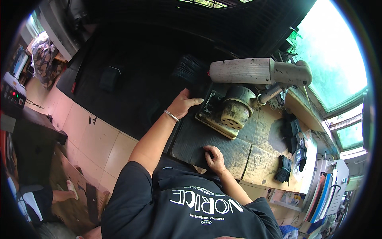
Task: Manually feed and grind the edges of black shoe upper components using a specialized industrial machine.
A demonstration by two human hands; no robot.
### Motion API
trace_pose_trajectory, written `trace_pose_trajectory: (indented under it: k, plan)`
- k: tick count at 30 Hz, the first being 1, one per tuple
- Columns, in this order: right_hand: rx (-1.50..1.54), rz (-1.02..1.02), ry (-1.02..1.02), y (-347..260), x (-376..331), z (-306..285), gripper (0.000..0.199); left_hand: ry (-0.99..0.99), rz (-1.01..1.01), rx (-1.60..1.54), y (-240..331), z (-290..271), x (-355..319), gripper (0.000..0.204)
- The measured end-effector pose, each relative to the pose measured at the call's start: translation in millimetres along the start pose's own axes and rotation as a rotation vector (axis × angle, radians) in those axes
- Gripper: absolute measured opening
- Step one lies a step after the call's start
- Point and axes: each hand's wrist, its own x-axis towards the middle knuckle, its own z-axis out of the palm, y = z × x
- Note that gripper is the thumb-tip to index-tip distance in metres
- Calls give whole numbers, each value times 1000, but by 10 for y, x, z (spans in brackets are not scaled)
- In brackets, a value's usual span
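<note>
My left hand reaches over the dark worktable, left of an off-white machine with a drum-shaped housing and a long rounded upper arm. Its thumb is spread toward the machine's base, and the other fingers point away from me. A stack of dark pieces lies just beyond those fingers. Closer to my body, my right hand rests by the near edge of a dark board in front of the machine. Its fingers are loosely bent, with the thumb apart, and nothing shows between them.
Another dark bundle lies on the black surface at left. Several dark bundles, one of them tied, sit on the wooden tabletop at right. A control box with lit lights stands far left. Part of another person shows lower left.
</note>
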Motion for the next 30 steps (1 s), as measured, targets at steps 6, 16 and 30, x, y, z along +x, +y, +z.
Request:
trace_pose_trajectory:
  k: [6,16,30]
  plan:
    - [-16,-36,22,37,-3,19,25,17,14,-10,-2,-7,-75,38]
    - [-29,-42,22,53,-22,24,25,-12,-28,23,66,-42,-64,46]
    - [-7,-39,32,30,-4,25,24,68,-109,-10,203,56,476,49]
